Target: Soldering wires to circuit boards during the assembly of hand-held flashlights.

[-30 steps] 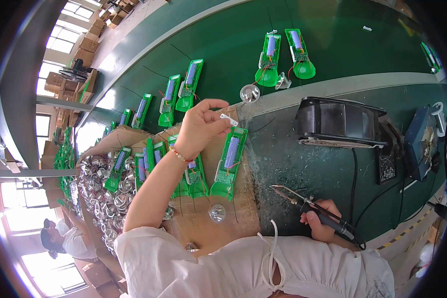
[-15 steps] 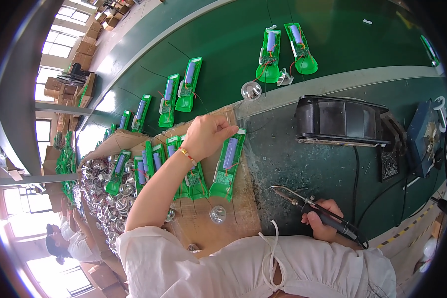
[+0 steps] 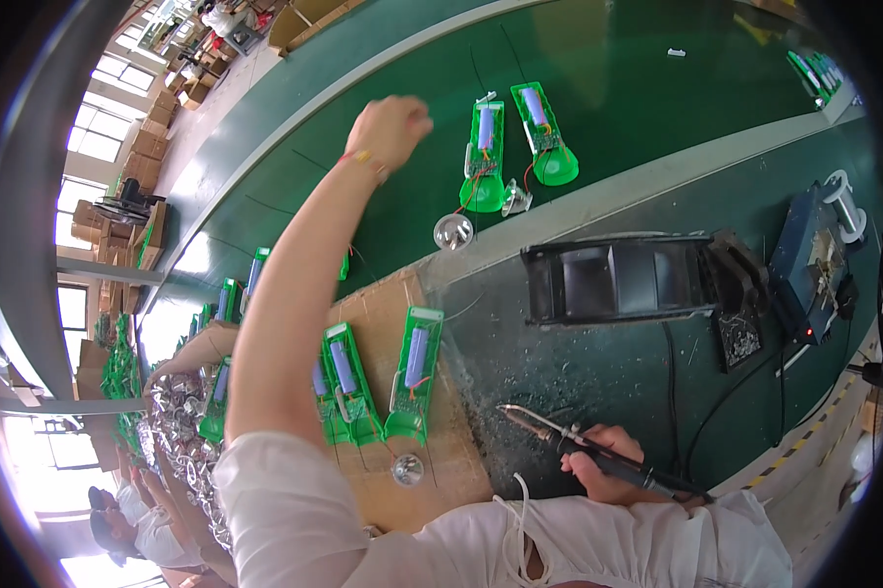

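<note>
Blur lay over the left hand (image 3: 388, 132), which had moved since half a second before. Then, it was pinching at the top of the green case (image 3: 412, 377) on the cardboard (image 3: 451, 461). Now it was far from there, up over the green belt (image 3: 608, 98), with its fingers curled in. I could not tell if it held anything. The green case was left lying on the cardboard, with a pale strip at its top end and a purple battery (image 3: 417, 355) inside. The right hand (image 3: 608, 465) was wrapped around the soldering iron (image 3: 584, 446), just as before, and the tip pointed left. The whole view had turned a little too.

The left arm (image 3: 290, 294) was in the way, and it hid some of the other green cases (image 3: 345, 377). A shiny cup (image 3: 407, 470) sat near the bottom of the case. Two more cases (image 3: 486, 157) lay on the belt, with shiny cups beside them. A big black fan (image 3: 618, 279) stood on the table to the right, and a blue box (image 3: 804, 260) was past it. On the left was a heap of shiny cups (image 3: 179, 431).
</note>
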Demonstrator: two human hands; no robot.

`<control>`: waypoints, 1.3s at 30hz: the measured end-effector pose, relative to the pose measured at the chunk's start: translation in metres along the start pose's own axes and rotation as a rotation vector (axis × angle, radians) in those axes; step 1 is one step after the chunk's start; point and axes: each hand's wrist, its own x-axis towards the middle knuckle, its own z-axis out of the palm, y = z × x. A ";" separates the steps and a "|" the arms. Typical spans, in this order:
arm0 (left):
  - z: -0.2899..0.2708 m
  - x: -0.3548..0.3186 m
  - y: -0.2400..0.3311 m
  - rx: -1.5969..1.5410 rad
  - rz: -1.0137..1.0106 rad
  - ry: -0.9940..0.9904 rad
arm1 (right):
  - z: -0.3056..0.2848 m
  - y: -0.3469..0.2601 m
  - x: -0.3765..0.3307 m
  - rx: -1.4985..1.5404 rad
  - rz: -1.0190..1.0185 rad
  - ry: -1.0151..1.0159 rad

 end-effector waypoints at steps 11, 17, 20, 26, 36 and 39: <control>0.088 0.096 0.021 -0.197 -0.276 -0.083 | -0.002 0.007 -0.003 -0.070 -0.002 0.006; 0.069 0.064 0.018 -1.070 -0.278 0.121 | -0.004 0.009 -0.001 -0.082 -0.044 -0.016; 0.044 0.045 0.029 -1.655 -0.209 0.087 | -0.005 0.009 0.000 -0.093 -0.074 -0.004; 0.023 0.028 0.051 -2.122 -0.022 -0.149 | 0.000 0.015 -0.005 -0.027 -0.015 0.075; 0.031 0.035 0.060 -2.212 0.014 -0.195 | 0.001 0.005 0.001 -0.042 -0.037 0.062; 0.033 0.033 0.062 -2.177 -0.064 -0.131 | 0.001 0.000 0.004 -0.054 -0.038 0.051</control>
